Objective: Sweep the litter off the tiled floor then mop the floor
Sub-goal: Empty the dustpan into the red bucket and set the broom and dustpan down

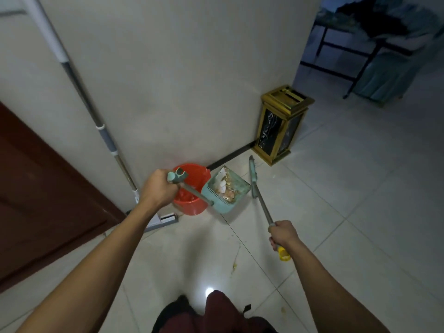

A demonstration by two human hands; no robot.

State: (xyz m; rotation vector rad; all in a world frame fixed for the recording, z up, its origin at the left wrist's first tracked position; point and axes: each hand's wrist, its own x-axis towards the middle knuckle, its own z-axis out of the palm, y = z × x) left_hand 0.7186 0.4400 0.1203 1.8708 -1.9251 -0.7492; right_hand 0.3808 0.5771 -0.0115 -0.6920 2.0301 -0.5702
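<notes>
Left hand (157, 188) w/ litter-filled dustpan (225, 192) beside red bucket (192, 203).

Gold-framed bin (281, 131) by wall corner, brown door (36, 188) far left, dark table (355, 44) w/ teal cloth (389, 75) in back room

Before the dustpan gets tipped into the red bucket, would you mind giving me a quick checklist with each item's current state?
1. Left hand grips the dustpan handle: ok.
2. Litter sits inside the pan: ok.
3. Pan beside the red bucket, not over its opening: not ok.
4. Right hand holds the broom clear of the bucket: ok.
5. Floor free of litter: not ok, specks near the feet.
6. Room left in the bucket: cannot tell.
</notes>
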